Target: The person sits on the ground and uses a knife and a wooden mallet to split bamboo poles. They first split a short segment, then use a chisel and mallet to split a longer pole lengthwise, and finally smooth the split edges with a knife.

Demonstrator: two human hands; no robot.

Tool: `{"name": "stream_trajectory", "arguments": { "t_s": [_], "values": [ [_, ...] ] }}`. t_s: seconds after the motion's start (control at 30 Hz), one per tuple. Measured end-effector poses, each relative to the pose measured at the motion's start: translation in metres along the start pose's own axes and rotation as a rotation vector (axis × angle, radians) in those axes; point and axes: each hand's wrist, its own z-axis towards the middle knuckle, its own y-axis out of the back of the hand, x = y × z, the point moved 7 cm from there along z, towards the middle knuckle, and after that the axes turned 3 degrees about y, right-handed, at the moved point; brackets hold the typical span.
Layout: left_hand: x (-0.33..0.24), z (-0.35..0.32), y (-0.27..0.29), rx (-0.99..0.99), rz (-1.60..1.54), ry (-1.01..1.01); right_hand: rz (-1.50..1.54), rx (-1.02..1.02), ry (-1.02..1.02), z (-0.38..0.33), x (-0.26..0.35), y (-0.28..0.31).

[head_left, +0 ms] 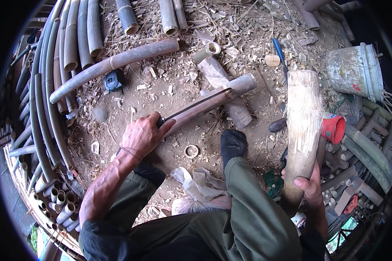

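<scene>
My left hand (139, 135) is closed around the dark handle of a long knife. The dark knife blade (200, 102) lies along a bamboo pole (243, 85), its tip near the pole's far end; I cannot tell how deep it sits in the bamboo. The pole slants up to the right, its far part resting across a short wooden log (238, 114). My right hand (310, 188) grips the lower end of a thick wooden mallet (303, 117), held upright to the right of the pole, its pale face frayed. The two are apart.
A curved bamboo pole (130, 55) lies beyond a tape measure (113, 81). Long bamboo poles (69, 52) line the left. A blue-handled tool (278, 50), a grey bucket (352, 71) and a red can (333, 128) are on the right. A plastic bag (202, 191) sits between my legs.
</scene>
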Motion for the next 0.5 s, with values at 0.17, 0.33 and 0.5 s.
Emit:
{"name": "stream_trajectory", "arguments": {
  "t_s": [0.17, 0.33, 0.5],
  "values": [
    [0.005, -0.002, -0.001, 0.012, 0.015, 0.018, -0.009, 0.027, 0.054, 0.022, 0.003, -0.011],
    [0.0, 0.003, -0.006, 0.046, 0.044, 0.038, -0.304, -0.219, 0.486, 0.054, 0.004, -0.022],
    [-0.011, 0.011, 0.0, 0.092, 0.068, 0.017, -1.021, -0.004, 0.461, 0.092, 0.004, -0.036]
  ]
}}
